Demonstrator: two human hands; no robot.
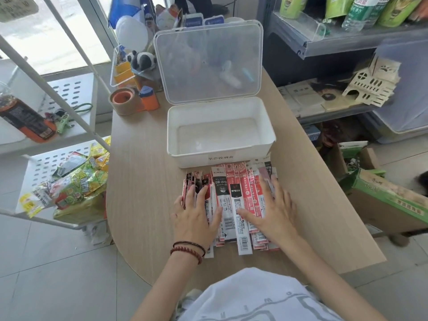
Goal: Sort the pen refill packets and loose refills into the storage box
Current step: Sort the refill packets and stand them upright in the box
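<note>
Red-and-white pen refill packets lie fanned on a wooden table, pinned under a person's flat, spread left hand and right hand, neither grasping anything. Just beyond, the white storage box stands empty, lid raised. Slick sleeves, gathered carelessly, could slide apart or off the near edge.

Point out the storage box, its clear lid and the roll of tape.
storage box [192,159], head view, on its front wall.
clear lid [208,63], head view, middle of the raised panel.
roll of tape [125,109], head view, on its brown outer side.
</note>
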